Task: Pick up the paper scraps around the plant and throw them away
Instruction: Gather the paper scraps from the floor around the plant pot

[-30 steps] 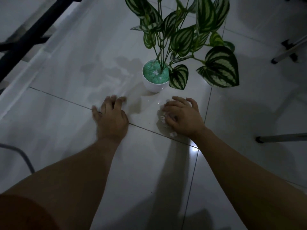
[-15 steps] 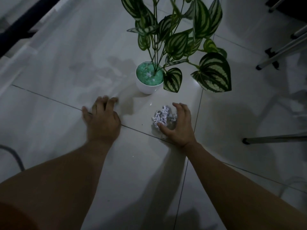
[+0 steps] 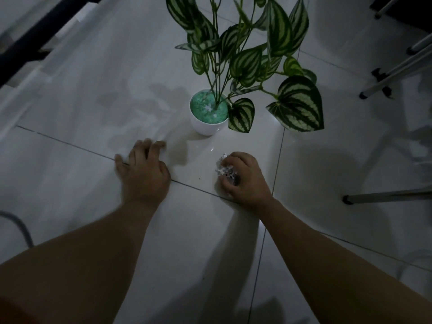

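Observation:
A plant with striped green leaves (image 3: 247, 59) stands in a small white pot (image 3: 203, 127) filled with green gravel, on the pale tiled floor. One small white scrap (image 3: 208, 108) lies on the gravel. In front of the pot, my right hand (image 3: 244, 177) is closed around a wad of white paper scraps (image 3: 225, 169), low on the floor; part of the wad sticks out at the left of my fingers. To the left, my left hand (image 3: 145, 170) rests flat on the tile with fingers spread, holding nothing.
Metal stand legs lie at the right (image 3: 388, 197) and upper right (image 3: 395, 73). A dark frame (image 3: 35, 38) runs along the upper left beside a white ledge. A grey cable (image 3: 21, 226) curves at the left edge.
My right hand has curled shut over the gathered pile of scraps, which lay exposed beside its open fingers half a second ago. The left hand has stayed planted on the floor.

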